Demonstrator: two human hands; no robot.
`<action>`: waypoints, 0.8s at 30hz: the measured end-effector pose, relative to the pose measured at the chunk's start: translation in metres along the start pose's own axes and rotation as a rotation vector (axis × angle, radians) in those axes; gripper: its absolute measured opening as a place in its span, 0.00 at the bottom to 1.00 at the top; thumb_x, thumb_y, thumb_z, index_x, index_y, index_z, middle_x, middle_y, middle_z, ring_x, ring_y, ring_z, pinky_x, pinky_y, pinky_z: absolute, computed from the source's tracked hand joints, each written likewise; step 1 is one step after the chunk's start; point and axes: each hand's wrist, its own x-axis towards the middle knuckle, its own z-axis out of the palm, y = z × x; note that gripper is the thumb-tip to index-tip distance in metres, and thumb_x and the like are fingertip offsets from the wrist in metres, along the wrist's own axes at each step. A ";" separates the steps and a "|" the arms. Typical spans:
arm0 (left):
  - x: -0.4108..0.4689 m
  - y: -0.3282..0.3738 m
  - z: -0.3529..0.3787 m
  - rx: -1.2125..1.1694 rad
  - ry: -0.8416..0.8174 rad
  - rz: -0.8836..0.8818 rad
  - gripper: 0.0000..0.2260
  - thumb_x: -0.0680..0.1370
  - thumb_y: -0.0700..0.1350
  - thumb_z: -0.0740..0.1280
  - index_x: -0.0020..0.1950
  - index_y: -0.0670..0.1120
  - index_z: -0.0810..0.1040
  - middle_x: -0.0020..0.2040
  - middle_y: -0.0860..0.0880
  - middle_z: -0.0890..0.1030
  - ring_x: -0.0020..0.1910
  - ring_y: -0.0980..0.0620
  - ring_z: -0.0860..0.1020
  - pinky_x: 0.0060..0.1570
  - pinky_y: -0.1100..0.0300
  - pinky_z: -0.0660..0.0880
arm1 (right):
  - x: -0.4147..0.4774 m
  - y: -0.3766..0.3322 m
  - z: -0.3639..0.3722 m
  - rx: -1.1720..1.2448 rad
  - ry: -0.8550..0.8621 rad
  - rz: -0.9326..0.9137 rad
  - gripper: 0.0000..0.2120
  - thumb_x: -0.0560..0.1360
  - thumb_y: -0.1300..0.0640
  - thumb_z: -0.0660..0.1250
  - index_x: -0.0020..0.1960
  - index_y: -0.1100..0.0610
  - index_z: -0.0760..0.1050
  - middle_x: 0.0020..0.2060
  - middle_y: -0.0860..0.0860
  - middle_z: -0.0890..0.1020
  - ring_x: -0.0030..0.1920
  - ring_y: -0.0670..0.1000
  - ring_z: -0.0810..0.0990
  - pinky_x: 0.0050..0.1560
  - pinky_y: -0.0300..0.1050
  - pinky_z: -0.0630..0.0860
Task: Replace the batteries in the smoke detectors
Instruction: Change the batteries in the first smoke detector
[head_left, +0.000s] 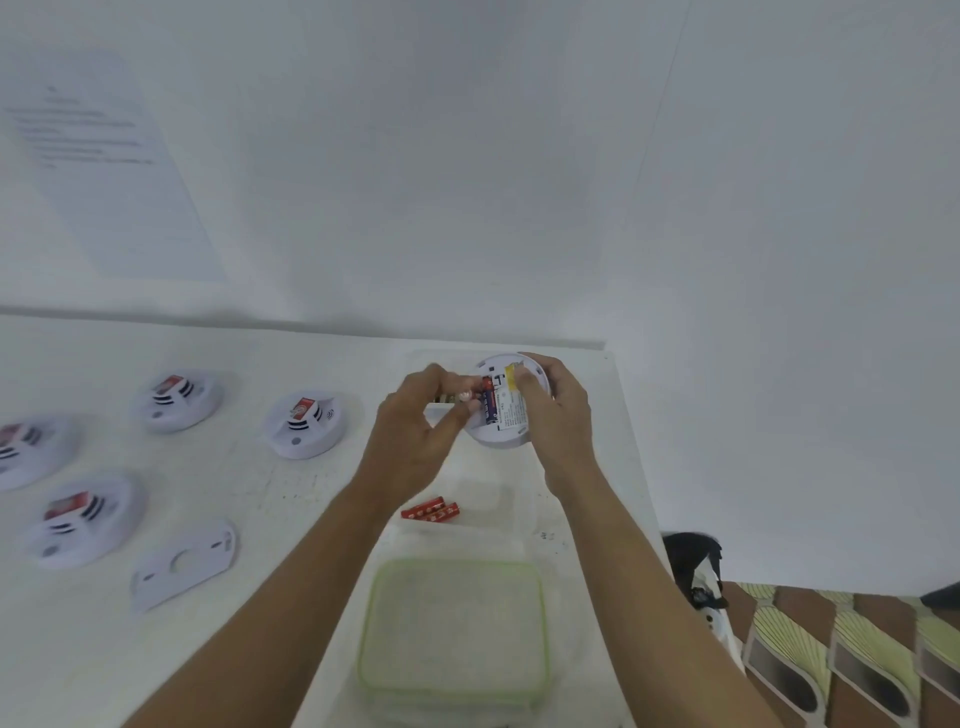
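Smoke detector (511, 418) turned back-up and gripped at its edge by the right hand (558, 415) above the counter (260, 493), a battery (488, 404) pinched by the left hand (415, 434) at its open slot, loose red batteries (431, 510) laid nearer, four more detectors (306, 423) set out to the left.

White detector (506, 437) back-up, tilted; red-blue battery (488, 404) inside.

One wide-angle camera sat on the person's head, facing forward and down over the white table (249, 499), whose far edge met a wall (519, 156) filling the upper half of the frame. The left hand (415, 436) and right hand (561, 415) lay close to the lens, just right of centre.
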 end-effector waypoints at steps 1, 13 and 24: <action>-0.005 -0.001 0.001 0.008 0.017 0.020 0.04 0.76 0.41 0.73 0.49 0.46 0.80 0.52 0.61 0.82 0.54 0.63 0.77 0.51 0.73 0.68 | -0.002 0.000 0.000 -0.001 0.010 0.002 0.07 0.80 0.55 0.66 0.56 0.48 0.80 0.48 0.43 0.84 0.50 0.45 0.83 0.47 0.41 0.79; -0.033 -0.002 0.011 -0.011 -0.098 0.000 0.06 0.75 0.47 0.73 0.51 0.55 0.84 0.53 0.65 0.81 0.59 0.61 0.74 0.52 0.75 0.67 | -0.026 0.007 -0.022 -0.060 0.018 0.032 0.09 0.78 0.52 0.66 0.56 0.49 0.82 0.49 0.46 0.86 0.52 0.49 0.84 0.55 0.55 0.82; -0.028 0.010 -0.012 -0.403 -0.143 -0.293 0.16 0.76 0.43 0.73 0.61 0.55 0.77 0.56 0.57 0.81 0.50 0.51 0.82 0.49 0.56 0.81 | -0.044 -0.010 -0.010 0.053 -0.111 0.014 0.09 0.82 0.56 0.65 0.59 0.54 0.82 0.51 0.53 0.85 0.52 0.54 0.85 0.39 0.49 0.82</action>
